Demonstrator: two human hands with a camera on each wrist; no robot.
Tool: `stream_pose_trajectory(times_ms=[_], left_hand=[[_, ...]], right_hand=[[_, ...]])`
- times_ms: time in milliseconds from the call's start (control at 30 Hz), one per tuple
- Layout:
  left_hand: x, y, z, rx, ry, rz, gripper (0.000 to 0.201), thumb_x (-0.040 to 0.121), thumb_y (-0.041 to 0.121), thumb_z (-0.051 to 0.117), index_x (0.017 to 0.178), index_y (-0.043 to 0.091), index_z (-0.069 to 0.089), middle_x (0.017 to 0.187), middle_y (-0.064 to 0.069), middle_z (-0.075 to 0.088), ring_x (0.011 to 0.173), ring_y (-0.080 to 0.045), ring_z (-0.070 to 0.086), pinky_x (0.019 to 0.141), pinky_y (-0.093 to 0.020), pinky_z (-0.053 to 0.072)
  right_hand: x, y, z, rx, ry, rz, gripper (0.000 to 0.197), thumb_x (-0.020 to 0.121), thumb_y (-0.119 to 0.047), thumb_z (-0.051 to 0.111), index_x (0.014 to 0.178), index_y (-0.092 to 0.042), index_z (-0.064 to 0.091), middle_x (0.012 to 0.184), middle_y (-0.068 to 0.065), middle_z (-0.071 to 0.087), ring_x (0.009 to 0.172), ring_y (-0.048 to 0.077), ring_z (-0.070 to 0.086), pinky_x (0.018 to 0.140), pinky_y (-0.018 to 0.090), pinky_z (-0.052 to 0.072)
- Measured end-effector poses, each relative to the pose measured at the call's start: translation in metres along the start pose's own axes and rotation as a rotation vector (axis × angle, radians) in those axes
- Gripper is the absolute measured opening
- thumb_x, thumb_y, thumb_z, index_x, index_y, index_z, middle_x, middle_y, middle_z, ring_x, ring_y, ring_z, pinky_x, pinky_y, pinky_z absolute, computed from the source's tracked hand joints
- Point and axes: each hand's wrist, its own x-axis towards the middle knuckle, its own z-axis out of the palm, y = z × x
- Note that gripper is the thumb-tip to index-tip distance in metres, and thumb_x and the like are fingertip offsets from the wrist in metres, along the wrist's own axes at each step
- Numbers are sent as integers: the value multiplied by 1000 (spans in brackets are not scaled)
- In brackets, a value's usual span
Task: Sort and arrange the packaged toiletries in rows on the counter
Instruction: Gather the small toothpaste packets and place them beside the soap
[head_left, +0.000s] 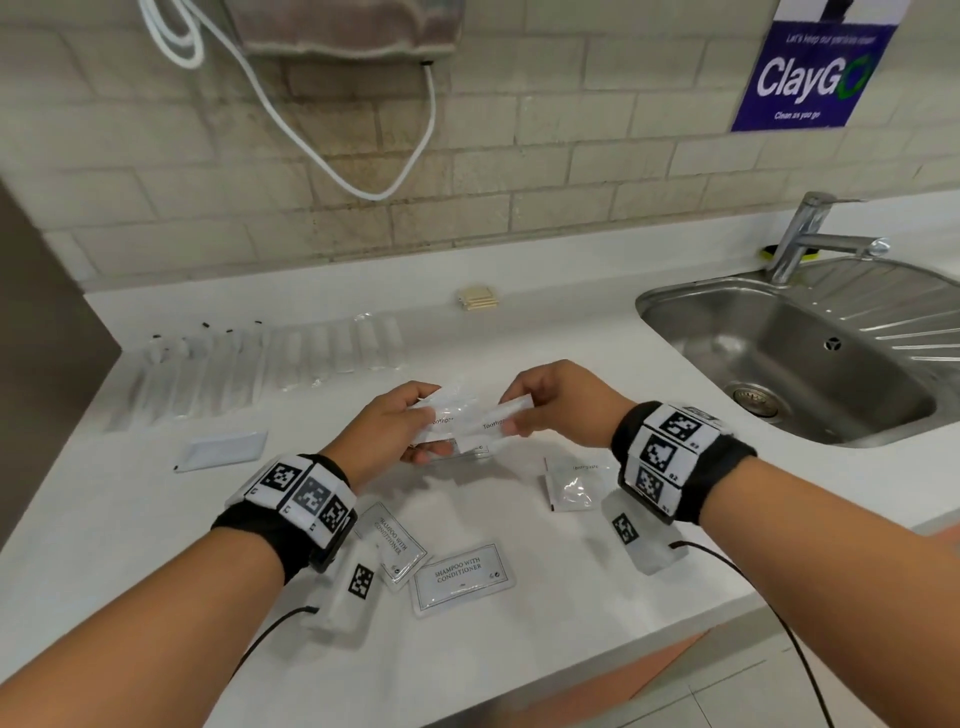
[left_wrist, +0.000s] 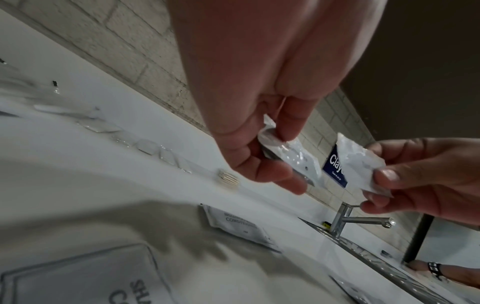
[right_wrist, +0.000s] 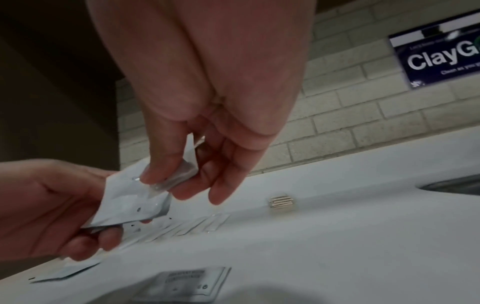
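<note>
Both hands hover over the white counter (head_left: 156, 525), close together. My left hand (head_left: 423, 434) grips a small stack of white toothpaste sachets (head_left: 452, 410) between thumb and fingers. My right hand (head_left: 511, 415) pinches one toothpaste sachet (head_left: 496, 422), and its edge overlaps the left hand's stack. The left wrist view shows the stack (left_wrist: 293, 156) and the right hand's sachet (left_wrist: 361, 162) slightly apart. Another toothpaste sachet (head_left: 574, 486) lies on the counter below my right hand. Two "shampoo with conditioner" sachets (head_left: 395, 543) (head_left: 462, 577) lie near the front edge.
At the back left, clear-wrapped toothbrushes (head_left: 197, 374) lie in a row, with small clear packets (head_left: 343, 345) in a row beside them. A flat white packet (head_left: 223, 449) lies at the left. A small beige item (head_left: 478, 298) sits by the wall. A steel sink (head_left: 691, 332) and faucet (head_left: 810, 239) stand at the right.
</note>
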Motion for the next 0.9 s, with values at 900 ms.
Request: stream_pose_trajectory(times_ms=[900], left_hand=[[-38, -9, -12, -39, -36, 112, 22, 98, 14, 51, 119, 20, 55, 114, 3, 63, 95, -15, 64, 78, -40, 57]], right_hand=[[18, -23, 44, -125, -1, -64, 41, 69, -7, 81, 104, -16, 60, 78, 5, 68, 58, 9, 52, 59, 21, 41]])
